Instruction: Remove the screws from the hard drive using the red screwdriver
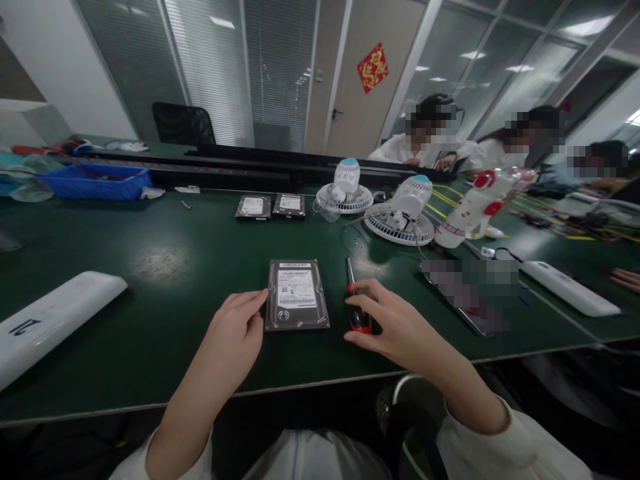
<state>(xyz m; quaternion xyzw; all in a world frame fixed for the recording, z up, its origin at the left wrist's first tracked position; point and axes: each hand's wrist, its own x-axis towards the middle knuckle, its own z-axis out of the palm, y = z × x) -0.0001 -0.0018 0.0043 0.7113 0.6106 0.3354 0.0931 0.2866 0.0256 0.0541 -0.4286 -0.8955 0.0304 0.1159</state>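
A hard disk drive [320,313] lies label side up on the green table in front of me. My left hand [237,330] rests at its left edge, the fingertips touching the side and the lower fingers partly hidden; it does not grasp the drive. Right of the drive lies a screwdriver [360,318] with a black and red handle, its metal shaft pointing away from me. My right hand [383,317] is over that handle with its fingers curved and apart. The thumb sits near the handle's end, and no firm grip shows.
Two more hard drives [253,207] lie farther back, near two white fans [399,223]. Small screws [357,241] are scattered before the fans. A phone-like slab [457,297] and a white bar [570,288] lie right; another white bar [60,320] left. A blue basket [97,183] stands back left. Co-workers sit back right.
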